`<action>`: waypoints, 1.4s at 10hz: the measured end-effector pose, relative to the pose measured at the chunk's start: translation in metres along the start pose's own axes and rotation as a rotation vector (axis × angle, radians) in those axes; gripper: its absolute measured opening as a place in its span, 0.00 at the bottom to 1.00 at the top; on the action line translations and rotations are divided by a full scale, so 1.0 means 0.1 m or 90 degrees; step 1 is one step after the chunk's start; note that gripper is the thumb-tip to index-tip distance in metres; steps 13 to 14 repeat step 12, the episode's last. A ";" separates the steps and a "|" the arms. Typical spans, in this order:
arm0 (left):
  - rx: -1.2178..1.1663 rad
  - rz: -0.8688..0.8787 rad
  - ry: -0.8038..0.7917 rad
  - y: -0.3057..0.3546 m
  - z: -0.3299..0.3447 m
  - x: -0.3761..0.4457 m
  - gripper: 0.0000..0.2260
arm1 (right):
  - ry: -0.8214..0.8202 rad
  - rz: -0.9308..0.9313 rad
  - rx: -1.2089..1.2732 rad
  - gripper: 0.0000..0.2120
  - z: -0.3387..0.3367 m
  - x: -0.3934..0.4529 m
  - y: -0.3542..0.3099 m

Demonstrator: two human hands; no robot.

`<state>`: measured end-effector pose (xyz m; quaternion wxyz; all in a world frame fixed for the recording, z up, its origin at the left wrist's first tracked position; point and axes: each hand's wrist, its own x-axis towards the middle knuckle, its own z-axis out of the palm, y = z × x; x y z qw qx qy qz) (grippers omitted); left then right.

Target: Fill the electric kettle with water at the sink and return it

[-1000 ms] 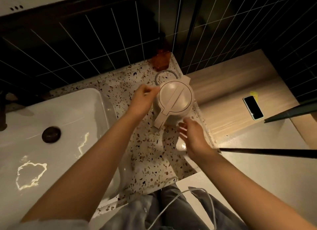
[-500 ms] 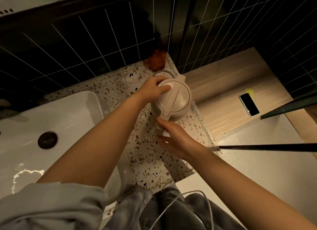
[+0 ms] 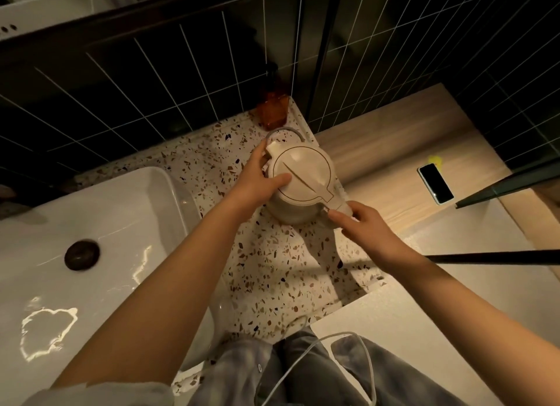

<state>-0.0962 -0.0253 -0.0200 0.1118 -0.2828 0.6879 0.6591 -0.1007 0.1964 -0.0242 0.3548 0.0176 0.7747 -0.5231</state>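
Observation:
A cream electric kettle (image 3: 306,175) with its lid closed stands on the speckled terrazzo counter (image 3: 272,269), to the right of the white sink basin (image 3: 100,211). My left hand (image 3: 257,178) wraps the kettle's left side near the spout, thumb on the lid's edge. My right hand (image 3: 360,227) grips the kettle's handle, which points toward me and to the right. A grey cord (image 3: 285,131) loops on the counter behind the kettle. The basin has a dark drain plug (image 3: 81,254) and wet patches.
An amber soap bottle (image 3: 272,109) stands against the dark tiled wall behind the kettle. A phone (image 3: 435,183) lies on the wooden ledge (image 3: 394,151) to the right. A dark rod (image 3: 497,258) crosses at right. A white cable (image 3: 333,342) hangs by my clothes.
The kettle has turned so its handle now points right and toward me. My right hand shifted right with the handle; my left hand slid down the kettle's left side.

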 end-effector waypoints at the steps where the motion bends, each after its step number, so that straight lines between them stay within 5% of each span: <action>1: -0.018 -0.017 0.019 -0.03 0.02 -0.05 0.43 | 0.046 -0.056 -0.043 0.15 -0.09 0.08 -0.04; 8: -0.111 0.008 0.194 -0.23 0.30 -0.29 0.39 | 0.084 -0.126 -0.050 0.19 -0.24 0.29 -0.13; 10: -0.122 0.023 0.241 -0.26 0.36 -0.39 0.35 | 0.165 -0.148 -0.107 0.21 -0.20 0.23 -0.12; 14: -0.111 0.031 0.246 -0.29 0.31 -0.61 0.29 | 0.218 -0.188 -0.222 0.25 -0.14 0.02 -0.10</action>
